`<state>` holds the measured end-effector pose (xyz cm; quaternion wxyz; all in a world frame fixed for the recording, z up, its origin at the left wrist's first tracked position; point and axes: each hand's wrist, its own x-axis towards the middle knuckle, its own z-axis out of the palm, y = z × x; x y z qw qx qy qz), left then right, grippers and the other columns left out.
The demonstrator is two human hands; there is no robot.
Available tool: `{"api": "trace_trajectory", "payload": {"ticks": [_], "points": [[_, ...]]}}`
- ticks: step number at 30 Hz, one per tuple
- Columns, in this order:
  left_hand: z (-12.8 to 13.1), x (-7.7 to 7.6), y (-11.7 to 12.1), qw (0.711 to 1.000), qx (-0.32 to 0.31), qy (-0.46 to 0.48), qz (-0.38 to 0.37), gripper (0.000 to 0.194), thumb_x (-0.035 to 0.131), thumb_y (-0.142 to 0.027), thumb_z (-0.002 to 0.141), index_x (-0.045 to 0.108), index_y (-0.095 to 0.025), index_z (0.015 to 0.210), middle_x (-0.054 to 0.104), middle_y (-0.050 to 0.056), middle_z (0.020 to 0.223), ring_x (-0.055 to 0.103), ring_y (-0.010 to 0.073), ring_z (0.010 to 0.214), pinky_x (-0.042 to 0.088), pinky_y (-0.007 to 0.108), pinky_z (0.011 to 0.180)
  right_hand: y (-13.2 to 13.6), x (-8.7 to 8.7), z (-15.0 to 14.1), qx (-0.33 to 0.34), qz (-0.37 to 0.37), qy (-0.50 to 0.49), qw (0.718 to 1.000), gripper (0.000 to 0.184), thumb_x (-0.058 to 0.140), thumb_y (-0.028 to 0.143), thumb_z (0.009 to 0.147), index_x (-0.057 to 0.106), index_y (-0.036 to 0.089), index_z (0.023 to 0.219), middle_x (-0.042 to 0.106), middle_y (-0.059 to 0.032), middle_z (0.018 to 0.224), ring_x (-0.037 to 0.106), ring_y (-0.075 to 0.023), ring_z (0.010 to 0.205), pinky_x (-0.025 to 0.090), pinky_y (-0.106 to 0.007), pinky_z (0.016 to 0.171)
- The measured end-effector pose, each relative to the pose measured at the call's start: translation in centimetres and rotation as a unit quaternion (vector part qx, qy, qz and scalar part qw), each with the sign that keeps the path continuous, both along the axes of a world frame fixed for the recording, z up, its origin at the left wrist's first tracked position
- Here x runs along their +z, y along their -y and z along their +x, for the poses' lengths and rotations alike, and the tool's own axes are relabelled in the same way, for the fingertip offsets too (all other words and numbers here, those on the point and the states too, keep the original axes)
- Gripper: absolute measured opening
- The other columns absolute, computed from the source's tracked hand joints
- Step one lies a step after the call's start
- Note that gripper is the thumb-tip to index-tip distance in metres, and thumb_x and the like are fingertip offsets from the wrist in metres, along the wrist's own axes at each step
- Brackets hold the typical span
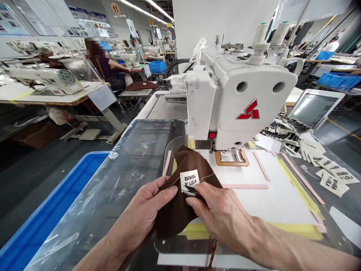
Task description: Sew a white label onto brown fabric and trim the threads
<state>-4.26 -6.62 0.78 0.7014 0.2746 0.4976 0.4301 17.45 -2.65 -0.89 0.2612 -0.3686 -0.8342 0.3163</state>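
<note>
A piece of brown fabric (180, 218) is held up in front of the sewing machine. On it sits a white label (189, 177) printed "BIMBA Y LOLA", with pale thread tails lying across the cloth on both sides. My left hand (152, 199) pinches the fabric's left side between thumb and fingers. In my right hand (220, 207) are small thread snips (191, 189), their dark pointed blades against the label's lower edge. The snips' handles are mostly hidden by my fingers.
The white sewing machine (242, 94) stands just beyond, its brown clamp frame (232, 158) above a white template sheet (254, 199). Loose labels (335, 180) are piled at the right near a screen (317, 107). A blue bin (56, 203) is at lower left. Co-workers sit behind.
</note>
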Motion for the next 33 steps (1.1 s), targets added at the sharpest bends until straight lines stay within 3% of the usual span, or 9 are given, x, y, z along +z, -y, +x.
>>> {"api": "trace_trajectory", "payload": {"ticks": [8,14,18,33], "points": [[-0.03,-0.18,0.12,1.000,-0.008,-0.013,0.010,0.038,0.083,-0.042,0.096,0.075,-0.023,0.127,0.079,0.007,0.105,0.073,0.0196,0.086,0.060,0.030,0.083,0.53,0.01,0.09,0.000,-0.048,-0.059,0.997,0.012,0.051,0.029,0.106,0.050,0.024,0.095,0.056,0.0035,0.076,0.045,-0.0140,0.059,0.034,-0.030,0.058],[0.45,-0.09,0.03,0.999,-0.015,-0.035,0.013,0.040,0.085,-0.044,0.093,0.076,-0.022,0.125,0.078,0.007,0.107,0.072,0.0200,0.086,0.061,0.033,0.086,0.74,0.04,0.05,-0.010,-0.085,-0.074,0.994,0.009,0.054,0.030,0.105,0.054,0.024,0.098,0.059,0.0037,0.078,0.048,-0.0140,0.062,0.036,-0.029,0.060],[0.60,-0.13,0.13,0.999,-0.005,-0.031,0.022,0.038,0.085,-0.041,0.093,0.076,-0.024,0.126,0.078,0.006,0.107,0.072,0.0192,0.088,0.059,0.029,0.082,0.79,0.13,0.04,-0.005,-0.063,-0.070,0.996,0.009,0.053,0.028,0.104,0.054,0.024,0.097,0.058,0.0036,0.078,0.048,-0.0139,0.061,0.036,-0.029,0.060],[0.64,-0.42,0.31,0.998,-0.001,-0.066,0.015,0.042,0.089,-0.044,0.088,0.077,-0.023,0.122,0.079,0.006,0.102,0.075,0.0234,0.088,0.063,0.037,0.086,0.85,-0.39,-0.02,-0.003,-0.035,-0.053,0.998,0.009,0.051,0.027,0.106,0.052,0.024,0.097,0.059,0.0027,0.078,0.047,-0.0140,0.059,0.036,-0.029,0.056]]}}
